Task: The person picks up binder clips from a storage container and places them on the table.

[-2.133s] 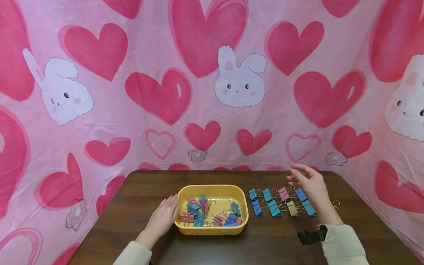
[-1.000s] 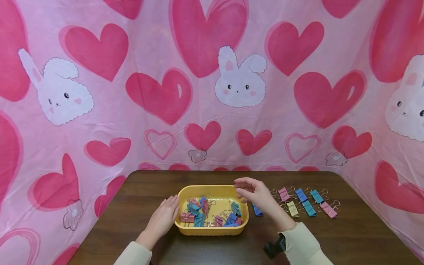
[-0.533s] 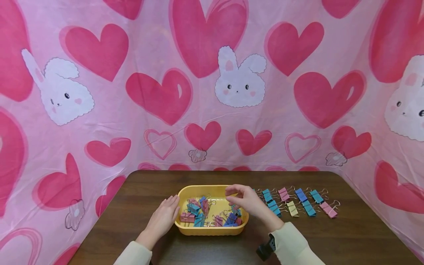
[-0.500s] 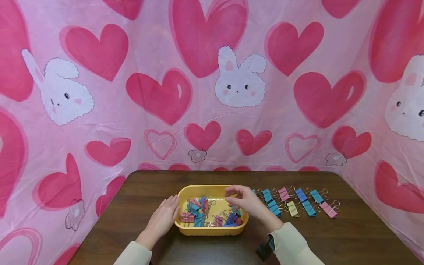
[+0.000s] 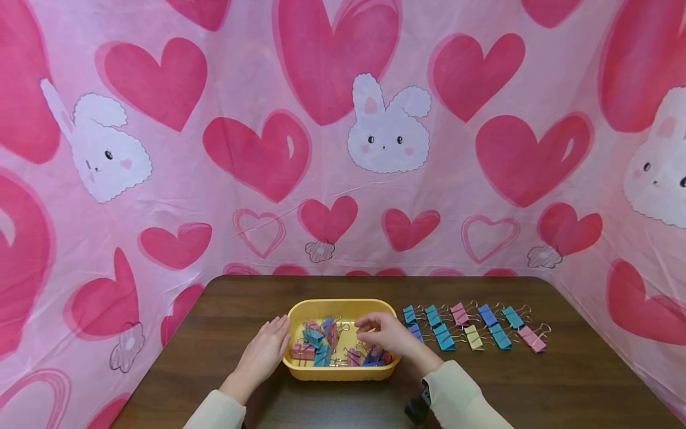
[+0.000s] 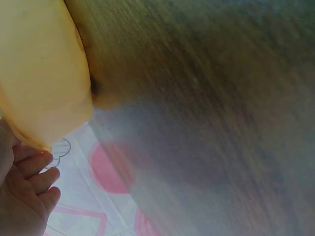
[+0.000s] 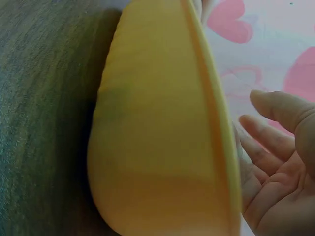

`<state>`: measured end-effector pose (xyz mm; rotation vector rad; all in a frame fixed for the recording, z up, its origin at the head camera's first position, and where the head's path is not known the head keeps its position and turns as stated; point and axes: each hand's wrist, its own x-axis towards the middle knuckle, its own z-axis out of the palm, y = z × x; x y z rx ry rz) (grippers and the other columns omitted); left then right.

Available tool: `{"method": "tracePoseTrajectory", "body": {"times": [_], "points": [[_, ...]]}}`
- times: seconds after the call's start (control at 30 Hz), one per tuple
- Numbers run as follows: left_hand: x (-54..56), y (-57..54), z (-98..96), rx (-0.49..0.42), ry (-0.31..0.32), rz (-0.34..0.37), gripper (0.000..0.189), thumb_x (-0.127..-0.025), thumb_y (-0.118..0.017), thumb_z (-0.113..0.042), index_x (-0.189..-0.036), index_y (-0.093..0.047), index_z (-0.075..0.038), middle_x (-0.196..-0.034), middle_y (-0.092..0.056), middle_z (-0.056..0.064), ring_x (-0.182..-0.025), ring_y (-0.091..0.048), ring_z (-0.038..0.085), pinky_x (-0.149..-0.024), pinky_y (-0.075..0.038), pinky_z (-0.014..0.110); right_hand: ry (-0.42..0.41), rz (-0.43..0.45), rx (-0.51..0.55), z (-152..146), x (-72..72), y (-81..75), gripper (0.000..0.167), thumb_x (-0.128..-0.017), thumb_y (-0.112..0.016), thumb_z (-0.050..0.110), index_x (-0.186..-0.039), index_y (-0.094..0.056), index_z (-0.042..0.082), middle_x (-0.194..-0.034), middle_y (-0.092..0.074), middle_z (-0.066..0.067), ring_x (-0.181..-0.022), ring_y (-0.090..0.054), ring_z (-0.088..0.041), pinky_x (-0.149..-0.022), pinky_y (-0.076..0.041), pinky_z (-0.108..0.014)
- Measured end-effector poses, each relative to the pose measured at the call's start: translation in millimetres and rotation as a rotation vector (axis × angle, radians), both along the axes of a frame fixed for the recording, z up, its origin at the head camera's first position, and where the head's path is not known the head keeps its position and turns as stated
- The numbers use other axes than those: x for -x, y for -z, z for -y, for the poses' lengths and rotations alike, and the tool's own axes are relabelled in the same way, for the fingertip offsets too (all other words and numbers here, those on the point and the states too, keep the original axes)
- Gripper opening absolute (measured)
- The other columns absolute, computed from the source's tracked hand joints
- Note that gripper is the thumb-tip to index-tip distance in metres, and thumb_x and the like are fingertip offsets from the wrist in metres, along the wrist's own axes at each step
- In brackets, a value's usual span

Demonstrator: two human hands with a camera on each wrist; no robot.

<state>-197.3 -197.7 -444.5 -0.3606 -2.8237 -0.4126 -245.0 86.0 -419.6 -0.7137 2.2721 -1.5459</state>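
A yellow tray [image 5: 340, 374] holds several binder clips in pink, teal and blue, such as a teal binder clip [image 5: 323, 356] and a pink binder clip [image 5: 303, 352]. My left hand [image 5: 259, 351] rests against the tray's left rim, fingers straight together. My right hand [image 5: 391, 335] hovers over the tray's right part with thumb and fingers apart, hiding some clips beneath. In the right wrist view nothing shows between the fingers of the right hand [image 7: 280, 172]. The left wrist view has the left hand's fingertips at the tray edge [image 6: 44, 73].
Right of the tray, binder clips lie in two rows on the dark wooden table [image 5: 536, 387]. Among them are a yellow clip [image 5: 474, 338], a blue clip [image 5: 487, 316] and a pink clip [image 5: 532, 339]. A pink heart-patterned cloth [image 5: 321, 179] surrounds the table's back and sides.
My right hand has moved left from above the clip rows, then down over the tray, uncovering the clips at the right. The left hand stays at the tray's rim.
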Motion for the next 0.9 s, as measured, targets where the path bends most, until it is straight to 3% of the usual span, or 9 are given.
{"method": "tracePoseTrajectory", "body": {"times": [0.17,0.47,0.7,0.9], "points": [[-0.5,-0.3,-0.4,0.0,-0.002,-0.004,0.041,-0.09,-0.058,-0.017,-0.124,-0.054,0.006,-0.128,-0.051,0.02,-0.121,-0.044,0.035,-0.104,-0.029,0.046,-0.002,0.05,-0.052,2,1.7,7.8,0.024,-0.085,-0.063,0.005,-0.105,-0.061,-0.009,-0.076,-0.061,-0.007,-0.05,-0.054,-0.014,-0.045,-0.052,-0.03],[-1.5,-1.1,-1.1,-0.005,-0.003,-0.009,0.041,-0.09,-0.058,-0.017,-0.124,-0.054,0.007,-0.128,-0.051,0.02,-0.121,-0.044,0.035,-0.104,-0.029,0.046,0.021,0.069,-0.162,6,-0.9,11.4,0.017,-0.083,-0.065,0.008,-0.096,-0.065,-0.003,-0.061,-0.058,-0.006,-0.042,-0.049,-0.01,-0.037,-0.045,-0.023],[-0.9,0.4,-0.4,-0.006,0.0,-0.017,0.041,-0.09,-0.059,-0.017,-0.123,-0.054,0.007,-0.128,-0.051,0.02,-0.12,-0.045,0.035,-0.103,-0.029,0.046,0.044,0.014,-0.207,6,-2.0,10.2,0.004,-0.083,-0.066,0.006,-0.083,-0.067,0.002,-0.056,-0.054,-0.002,-0.04,-0.047,-0.009,-0.037,-0.046,-0.023],[-0.8,-0.5,-0.6,-0.006,-0.004,-0.008,0.041,-0.09,-0.058,-0.017,-0.124,-0.054,0.006,-0.128,-0.051,0.02,-0.121,-0.044,0.035,-0.104,-0.029,0.046,0.1,-0.044,-0.156,0,0.4,1.3,0.005,-0.082,-0.068,0.008,-0.078,-0.066,0.004,-0.057,-0.053,-0.002,-0.041,-0.049,-0.011,-0.041,-0.049,-0.029]]}}
